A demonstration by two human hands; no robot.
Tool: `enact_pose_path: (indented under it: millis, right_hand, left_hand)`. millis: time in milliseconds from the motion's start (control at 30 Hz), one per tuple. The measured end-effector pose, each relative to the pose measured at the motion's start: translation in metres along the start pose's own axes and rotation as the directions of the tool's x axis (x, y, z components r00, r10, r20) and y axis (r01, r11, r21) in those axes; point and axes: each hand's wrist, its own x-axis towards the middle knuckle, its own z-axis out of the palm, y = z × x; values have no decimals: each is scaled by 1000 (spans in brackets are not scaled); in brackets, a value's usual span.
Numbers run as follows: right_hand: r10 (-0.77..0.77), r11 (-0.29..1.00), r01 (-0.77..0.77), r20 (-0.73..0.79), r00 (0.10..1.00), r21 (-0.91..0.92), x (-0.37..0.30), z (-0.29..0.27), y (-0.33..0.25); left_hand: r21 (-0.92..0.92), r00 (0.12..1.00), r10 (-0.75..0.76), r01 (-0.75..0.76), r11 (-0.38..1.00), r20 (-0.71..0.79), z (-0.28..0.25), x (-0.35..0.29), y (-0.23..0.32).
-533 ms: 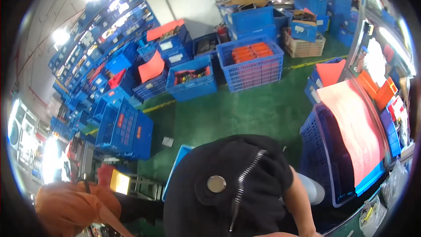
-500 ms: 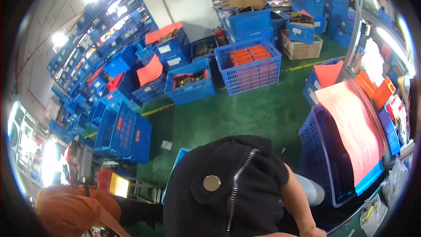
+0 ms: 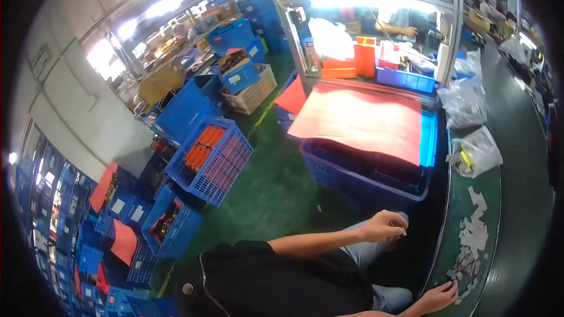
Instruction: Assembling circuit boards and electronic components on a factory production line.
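Note:
My left hand (image 3: 385,226) is raised over my jeans-clad legs, fingers curled together. A small pale piece (image 3: 403,233) shows at its fingertips. Lower down, my right hand (image 3: 439,297) reaches onto the green bench strip, with its thumb and fingers pinched at the near end of a heap of small whitish-grey flat pieces (image 3: 468,260). Whatever lies between those fingertips is too small to make out. Larger pale scraps (image 3: 474,236) lie farther along the same strip.
Beyond my left hand stands a blue crate (image 3: 364,170) with a pink sheet (image 3: 358,117) over it. Clear plastic bags (image 3: 477,151) sit on the bench beside a dark belt (image 3: 523,199). Blue bins and a crate of orange parts (image 3: 205,147) stand on the green floor.
My view has swung right, bringing the bench and both hands into sight. The person in orange has left the picture. My right hand is now at the heap of pieces.

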Motion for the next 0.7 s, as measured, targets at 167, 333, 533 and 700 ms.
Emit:
enact_pose_path:
  millis: [167, 333, 533, 700]
  right_hand:
    - [78, 997, -78, -7, 997, 9, -3, -6, -13]
    - [145, 989, -144, 31, 989, -41, -6, -25, -21]
    - [-16, 990, 20, -29, 999, 143, -11, -26, -34]
    - [78, 977, -34, -206, 975, 210, -1, -18, -58]
  left_hand:
    - [70, 996, -84, 81, 994, 40, 18, 8, 3]
    - [214, 980, -19, -24, 976, 196, 59, 19, 3]
    - [145, 876, -26, -51, 988, 481, 98, 42, 32]
    - [222, 799, -165, 41, 974, 579, 110, 77, 35]
